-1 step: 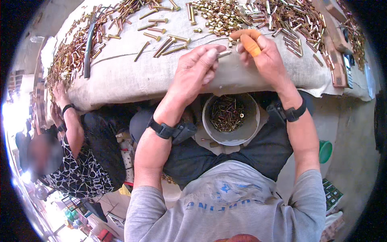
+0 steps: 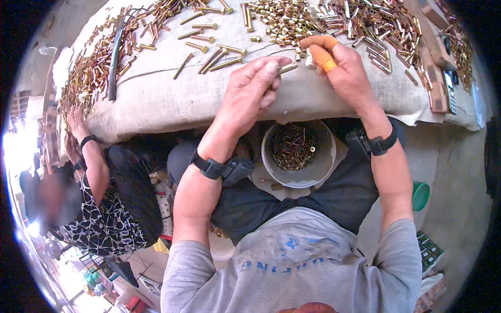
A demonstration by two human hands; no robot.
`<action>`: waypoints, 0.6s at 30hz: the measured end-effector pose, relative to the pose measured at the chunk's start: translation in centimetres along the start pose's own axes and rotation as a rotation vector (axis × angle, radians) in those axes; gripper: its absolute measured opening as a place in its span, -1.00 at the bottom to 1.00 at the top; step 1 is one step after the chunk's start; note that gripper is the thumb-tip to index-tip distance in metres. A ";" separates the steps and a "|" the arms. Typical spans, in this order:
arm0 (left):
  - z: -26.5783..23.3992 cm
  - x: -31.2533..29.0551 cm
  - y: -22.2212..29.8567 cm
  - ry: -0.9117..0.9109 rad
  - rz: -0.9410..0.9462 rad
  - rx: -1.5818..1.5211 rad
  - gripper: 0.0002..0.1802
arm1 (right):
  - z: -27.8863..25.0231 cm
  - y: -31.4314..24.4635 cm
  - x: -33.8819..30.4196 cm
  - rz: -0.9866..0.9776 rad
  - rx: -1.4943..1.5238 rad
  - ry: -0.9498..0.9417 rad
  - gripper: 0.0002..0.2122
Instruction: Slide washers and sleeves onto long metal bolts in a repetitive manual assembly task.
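My left hand (image 2: 253, 88) is closed, pinching a metal bolt (image 2: 287, 68) between thumb and fingers. The shank's silvery end points right, and the rest of the bolt is hidden in the hand. To its right, my right hand (image 2: 339, 65) wears orange finger covers on thumb and index finger. These two are spread a little apart at the near edge of a pile of small brass-coloured sleeves (image 2: 284, 23); its other fingers are blurred. Several hex-head bolts (image 2: 214, 60) lie loose on the cloth-covered table (image 2: 177, 101), left of my hands.
Below the table edge, between my knees, stands a bucket (image 2: 330, 161) of metal parts. More metal tubes (image 2: 378, 23) are heaped at the right, beside a wooden board (image 2: 436, 83). A dark strip (image 2: 114, 68) lies left. A co-worker's hand (image 2: 77, 121) rests at the left pile.
My left hand has shifted slightly left with the bolt. My right hand has moved slightly up at the sleeves, and the gap between the hands has widened a little.
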State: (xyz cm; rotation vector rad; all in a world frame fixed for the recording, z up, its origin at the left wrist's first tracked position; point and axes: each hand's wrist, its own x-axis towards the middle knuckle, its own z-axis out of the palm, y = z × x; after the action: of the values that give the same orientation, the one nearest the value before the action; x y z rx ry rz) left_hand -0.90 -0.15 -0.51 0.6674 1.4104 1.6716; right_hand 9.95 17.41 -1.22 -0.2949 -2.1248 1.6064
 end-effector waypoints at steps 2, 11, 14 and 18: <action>0.1 0.1 0.3 0.001 -0.009 -0.053 -0.67 | -0.8 0.6 0.9 -0.159 -0.317 0.092 -0.85; 1.1 -0.5 1.4 0.150 -0.073 0.275 -0.77 | -0.4 1.5 0.7 -0.445 -0.747 0.057 -0.84; 1.0 0.1 0.0 0.108 0.035 0.205 -0.79 | -1.0 -0.4 -0.5 -0.115 -0.251 -0.009 -0.88; 1.6 0.1 0.0 0.049 -0.032 0.319 -0.81 | -1.3 -1.5 -1.3 0.001 -0.014 -0.128 -0.86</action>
State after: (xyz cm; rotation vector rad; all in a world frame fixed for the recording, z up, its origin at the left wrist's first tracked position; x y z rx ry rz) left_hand 0.35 0.79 -0.17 0.7786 1.7339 1.4596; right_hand 11.89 17.52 0.21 -0.2026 -2.2313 1.6521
